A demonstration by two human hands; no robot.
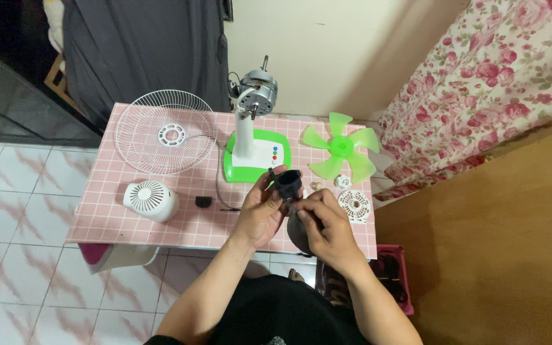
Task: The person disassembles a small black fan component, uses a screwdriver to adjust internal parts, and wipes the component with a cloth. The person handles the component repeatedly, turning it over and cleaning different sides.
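Over the front edge of a small pink checked table (129, 220), both my hands hold a small black plastic part (289, 183). My left hand (260, 214) grips it from the left with fingers curled around it. My right hand (324, 223) pinches its lower end from the right. Behind them stands a fan base (255, 156), green and white, with a bare metal motor (257, 92) on its white post. A green fan blade (342, 148) lies to the right of the base.
A white wire fan guard (164, 131) lies at the table's back left and a white motor cover (151, 200) at front left. A small black piece (203, 202), a round white grille cap (354, 204) and a small white nut (342, 181) lie nearby. A floral-covered bed (499, 76) stands right.
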